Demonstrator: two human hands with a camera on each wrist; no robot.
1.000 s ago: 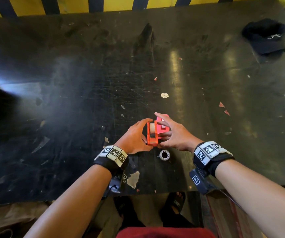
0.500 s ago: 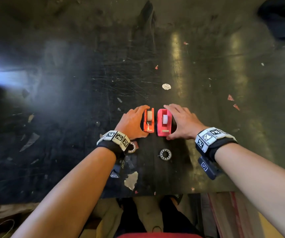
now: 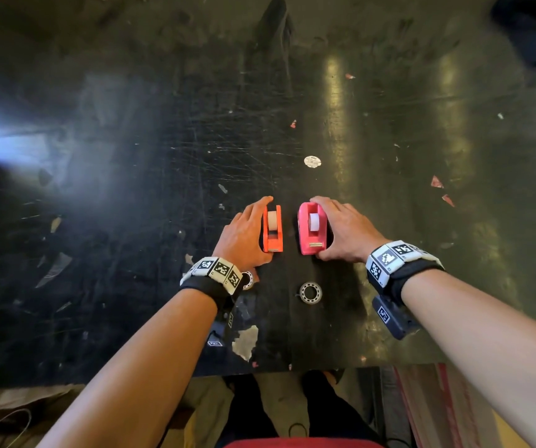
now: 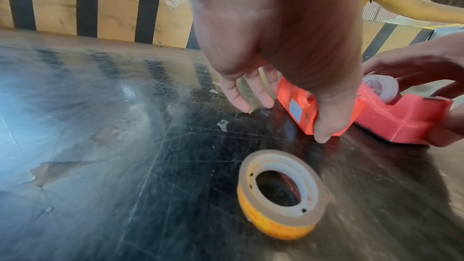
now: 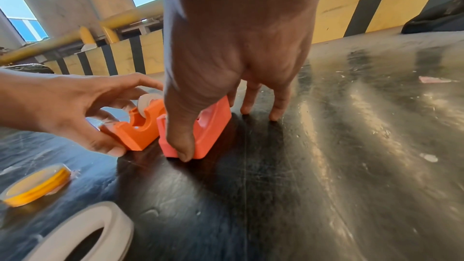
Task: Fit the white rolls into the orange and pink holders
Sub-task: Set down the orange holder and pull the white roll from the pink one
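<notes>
Now each hand's grip [image 3: 244, 234] [image 3: 346, 232] clasps a loaded holder [image 3: 273, 232] [image 3: 312, 229].

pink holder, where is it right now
In the head view the pink holder stands on the dark table, gripped by the right hand, just right of the orange holder.

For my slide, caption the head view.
Left hand grips orange holder, right hand pink holder, each holding a white roll.

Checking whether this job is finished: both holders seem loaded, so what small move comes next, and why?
Probably let go: the orange holder and pink holder each carry a white roll and stand on the table, gripped by the left hand and right hand.
</notes>
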